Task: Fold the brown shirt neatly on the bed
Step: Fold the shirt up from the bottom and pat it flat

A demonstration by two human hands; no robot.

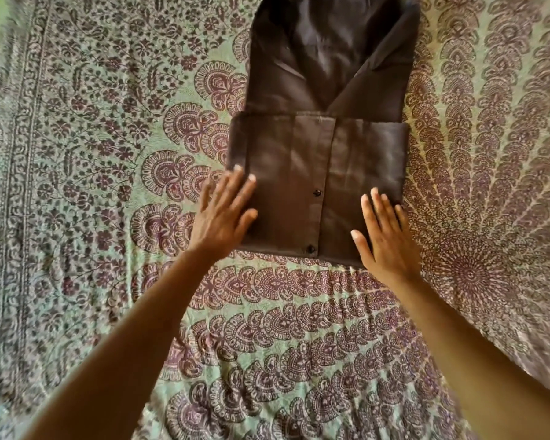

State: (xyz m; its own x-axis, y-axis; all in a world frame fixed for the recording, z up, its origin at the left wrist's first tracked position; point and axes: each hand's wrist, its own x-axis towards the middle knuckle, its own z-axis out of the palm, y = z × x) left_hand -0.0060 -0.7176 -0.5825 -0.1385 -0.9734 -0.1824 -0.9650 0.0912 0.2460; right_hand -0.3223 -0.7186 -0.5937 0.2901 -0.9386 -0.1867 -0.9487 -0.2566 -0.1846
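Brown shirt [318, 173] lies flat on the bed [299, 312] at 12 o'clock in the head view, running away from you until the frame's top edge cuts off its far end. Its sides are turned in, so the far half shows a V of overlapping cloth. The near half is a squared panel doubled over that, button strip facing up with two buttons [317, 193] visible along it.

Your left hand [223, 214] rests at about 8 o'clock on that panel, fingers [235, 185] straight and spread. The palm straddles the shirt's left edge, so part of it sits on the printed bedspread [92, 154]. Your right hand [386, 236] lies at 4 o'clock on the near right corner, also flat with fingers extended. Neither hand grips or pinches any cloth.

This looks like a smoothing and squaring hold: two flat palms on the near corners press the crease down and keep the side edges parallel, and open fingers avoid dragging new wrinkles into the layers. The fold seems well along, with the far half not yet brought in. You will likely need one more fold along the length. Watch the right edge at 3 o'clock, where the layers look slightly uneven.
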